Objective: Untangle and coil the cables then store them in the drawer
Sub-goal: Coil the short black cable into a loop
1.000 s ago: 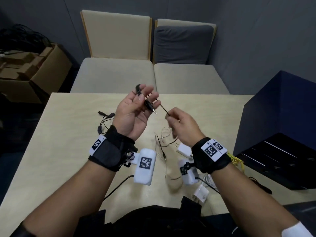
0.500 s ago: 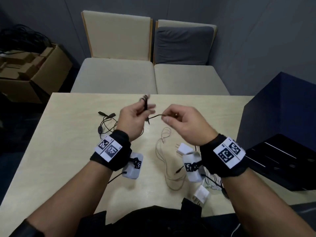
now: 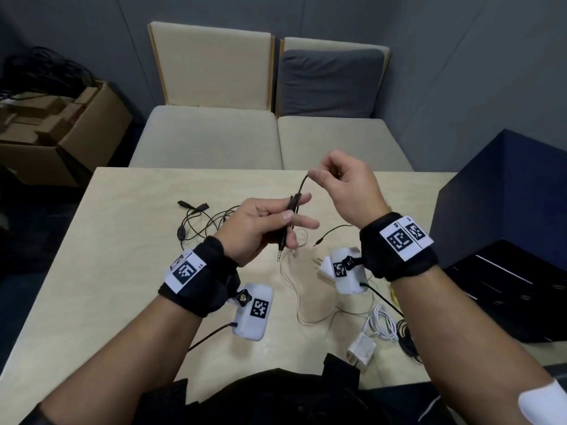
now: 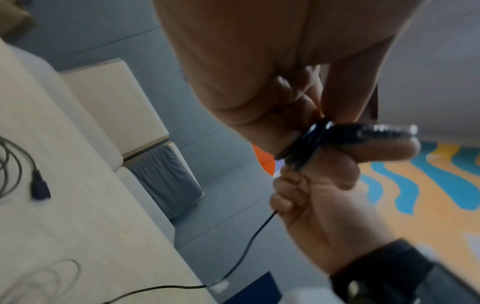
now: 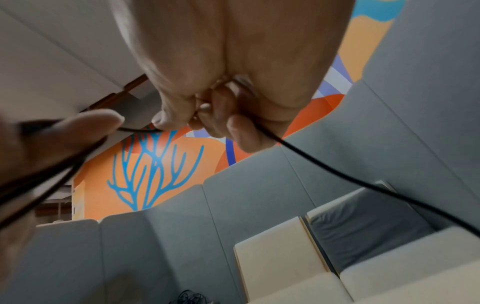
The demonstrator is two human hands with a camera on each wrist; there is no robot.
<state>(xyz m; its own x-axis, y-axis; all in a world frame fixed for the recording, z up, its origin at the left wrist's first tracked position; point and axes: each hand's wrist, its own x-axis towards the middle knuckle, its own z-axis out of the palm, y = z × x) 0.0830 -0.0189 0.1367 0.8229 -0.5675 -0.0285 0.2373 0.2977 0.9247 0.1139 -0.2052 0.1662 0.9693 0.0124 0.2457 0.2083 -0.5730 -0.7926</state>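
Above the table's middle my left hand (image 3: 293,210) grips a thin black audio cable (image 3: 302,188), folded into a few short loops between thumb and fingers. One metal plug (image 3: 279,252) hangs below that hand. Higher and to the right, my right hand (image 3: 316,176) pinches the same cable. Its loose tail runs under that wrist to a second plug (image 3: 319,240). The left wrist view shows the bundled loops (image 4: 309,142) and the plug (image 4: 384,131) on my finger. In the right wrist view the cable (image 5: 337,170) trails from my pinching fingers (image 5: 166,121).
On the table (image 3: 107,271) lie a black cable with an inline block (image 3: 196,222), a thin pale cable (image 3: 294,296), a white cable (image 3: 380,326) with its adapter (image 3: 362,352), and a small black coil (image 3: 405,335). A dark blue drawer unit (image 3: 506,194) stands right, its drawer (image 3: 497,289) open.
My right hand has risen and moved to the far right, drawing the cable up from the left hand. The left hand has turned thumb-up around the looped part.
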